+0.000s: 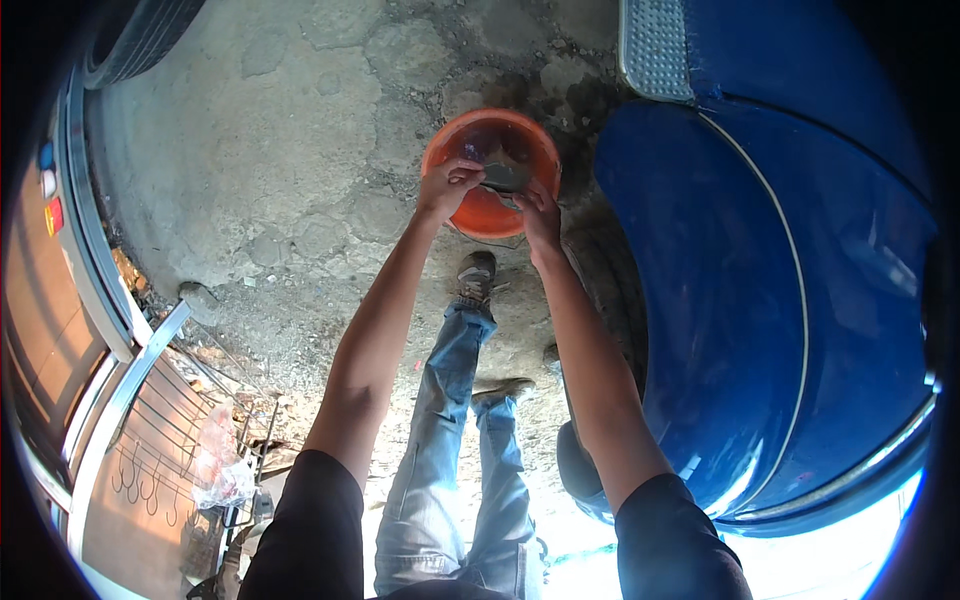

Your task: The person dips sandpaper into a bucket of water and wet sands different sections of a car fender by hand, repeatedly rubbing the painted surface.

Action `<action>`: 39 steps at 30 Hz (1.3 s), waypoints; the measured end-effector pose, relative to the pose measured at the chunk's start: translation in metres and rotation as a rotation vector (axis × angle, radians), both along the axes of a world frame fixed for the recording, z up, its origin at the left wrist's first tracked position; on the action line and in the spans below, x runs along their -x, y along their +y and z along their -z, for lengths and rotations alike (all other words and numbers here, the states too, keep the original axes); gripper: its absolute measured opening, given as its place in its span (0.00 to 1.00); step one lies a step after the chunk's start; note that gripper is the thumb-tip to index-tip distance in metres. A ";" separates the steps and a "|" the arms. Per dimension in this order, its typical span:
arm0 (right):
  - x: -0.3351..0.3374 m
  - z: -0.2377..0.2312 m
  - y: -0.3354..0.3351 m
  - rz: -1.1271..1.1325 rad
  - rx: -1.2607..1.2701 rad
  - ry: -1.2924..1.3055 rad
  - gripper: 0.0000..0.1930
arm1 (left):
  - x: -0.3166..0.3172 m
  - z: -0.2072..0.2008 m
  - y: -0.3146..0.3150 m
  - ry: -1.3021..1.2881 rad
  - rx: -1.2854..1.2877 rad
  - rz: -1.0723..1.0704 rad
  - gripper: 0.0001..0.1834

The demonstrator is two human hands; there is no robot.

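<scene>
Rough, pale concrete ground [290, 150] spreads beneath a worker bent over an outdoor job, seen from above. On a dial centred on the view, the glossy blue bodywork [710, 280] of a vehicle curves from 1 to 5 o'clock. A brown-panelled structure [45, 290] with a metal frame stands at 9 o'clock, and the worker's legs in faded jeans [430, 465] reach in from 6 o'clock. A wire rack [165, 400] hung with hooks sits at 8 o'clock, and a black tyre [150, 45] at 10 o'clock. At 12 o'clock, on the ground ahead of the forward shoe, rests a round orange basin [438, 145]. A studded metal plate [655, 55] lies against the bodywork at 1 o'clock. Over the basin, the left hand [452, 188] comes in at its 8 o'clock side, fingers bent close to the thumb; the right hand [538, 213] comes in at 4 o'clock, fingers partly curled. Between their fingertips shows a dark greyish piece [507, 178], its kind unclear; whether either hand firmly grips it cannot be told
</scene>
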State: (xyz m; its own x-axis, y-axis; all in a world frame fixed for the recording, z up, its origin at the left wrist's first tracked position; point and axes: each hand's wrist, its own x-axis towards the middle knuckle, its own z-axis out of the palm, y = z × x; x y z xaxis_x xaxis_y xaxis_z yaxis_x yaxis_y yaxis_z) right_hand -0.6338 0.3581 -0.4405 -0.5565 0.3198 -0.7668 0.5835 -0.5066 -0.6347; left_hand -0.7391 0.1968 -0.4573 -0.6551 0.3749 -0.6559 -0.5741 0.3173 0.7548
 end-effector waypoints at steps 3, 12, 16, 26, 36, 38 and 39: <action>-0.009 -0.007 0.005 -0.126 -0.373 -0.036 0.32 | 0.000 -0.037 0.017 0.087 -0.032 -0.014 0.15; -0.002 -0.148 -0.025 0.311 0.156 -0.062 0.30 | -0.019 -0.152 0.002 -0.053 -0.099 -0.137 0.21; -0.033 -0.233 -0.015 0.309 0.173 0.002 0.24 | -0.060 -0.239 0.016 -0.107 -0.231 -0.097 0.27; -0.251 -0.459 0.063 0.140 -0.815 -0.083 0.18 | -0.235 -0.399 0.104 -0.165 -0.423 0.022 0.21; -0.426 -0.471 0.086 0.041 -1.351 -0.150 0.25 | -0.379 -0.443 0.163 0.745 -0.092 0.469 0.18; -0.430 -0.452 0.080 0.082 -1.357 -0.130 0.25 | -0.390 -0.437 0.164 0.780 -0.034 0.511 0.18; -0.429 -0.445 0.076 0.238 -1.213 -0.118 0.25 | -0.395 -0.434 0.164 0.797 0.020 0.536 0.19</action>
